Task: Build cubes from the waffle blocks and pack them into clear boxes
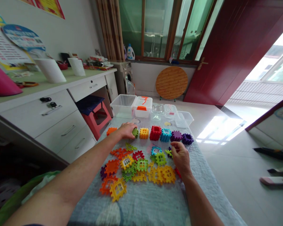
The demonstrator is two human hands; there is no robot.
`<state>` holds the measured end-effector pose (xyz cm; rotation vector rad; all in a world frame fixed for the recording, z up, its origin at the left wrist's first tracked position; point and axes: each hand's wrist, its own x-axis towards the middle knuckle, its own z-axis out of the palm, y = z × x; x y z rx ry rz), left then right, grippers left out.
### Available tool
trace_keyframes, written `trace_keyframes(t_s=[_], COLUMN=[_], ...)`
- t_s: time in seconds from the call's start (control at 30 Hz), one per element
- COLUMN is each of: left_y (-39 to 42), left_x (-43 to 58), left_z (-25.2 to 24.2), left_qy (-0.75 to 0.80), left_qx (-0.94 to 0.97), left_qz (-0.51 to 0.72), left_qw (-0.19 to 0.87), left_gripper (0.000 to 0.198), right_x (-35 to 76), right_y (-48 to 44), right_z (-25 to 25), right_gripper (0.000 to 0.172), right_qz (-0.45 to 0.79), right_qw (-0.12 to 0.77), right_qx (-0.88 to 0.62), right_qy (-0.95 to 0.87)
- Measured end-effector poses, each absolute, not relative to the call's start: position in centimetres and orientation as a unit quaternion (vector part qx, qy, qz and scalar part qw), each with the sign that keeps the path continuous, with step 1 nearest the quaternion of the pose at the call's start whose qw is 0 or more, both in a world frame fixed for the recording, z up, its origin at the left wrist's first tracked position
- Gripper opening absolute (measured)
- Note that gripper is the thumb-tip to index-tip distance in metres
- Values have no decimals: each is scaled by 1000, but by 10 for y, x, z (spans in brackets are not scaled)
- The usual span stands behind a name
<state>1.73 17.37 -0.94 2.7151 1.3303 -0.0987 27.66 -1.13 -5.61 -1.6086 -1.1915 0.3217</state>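
A cloth-covered table bears loose panels between the forearms, with a row of cubes on their far side. The right hand bends its fingers near a half-hidden lime piece; whether they pinch anything, I cannot tell. The left hand curls round the green cube, partly covering it.

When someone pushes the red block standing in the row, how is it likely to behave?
The red block looks hollow through its open top, so probably light. Its flat sides suggest sliding or tipping rather than rolling; the cloth beneath may drag slightly.
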Motion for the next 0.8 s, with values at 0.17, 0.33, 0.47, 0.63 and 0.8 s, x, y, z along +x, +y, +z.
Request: trace_keyframes(t_s=[0.17,0.33,0.47,0.63,0.8], left_y=[174,175,171,135,64], left_x=[19,21,18,2,-11], left_z=[-7,-6,-3,12,15], left_qy=[438,437,439,397,347], left_qx=[896,896,897,906,907], left_qz=[-44,-59,-32,150,220], left_qw=[57,59,45,-1,95], left_gripper=[54,57,71,61,32], right_x=[277,278,279,279,277], right_y=[-12,-11,-10,-11,-11], right_z=[-58,-60,-60,-60,-62], right_gripper=[17,18,18,20,20], right_qz=[140,133,132,135,132], right_qw=[527,525,525,522,516], right_qx=[-671,-672,-676,-679,-677], right_qy=[-502,-505,-499,-498,-508])
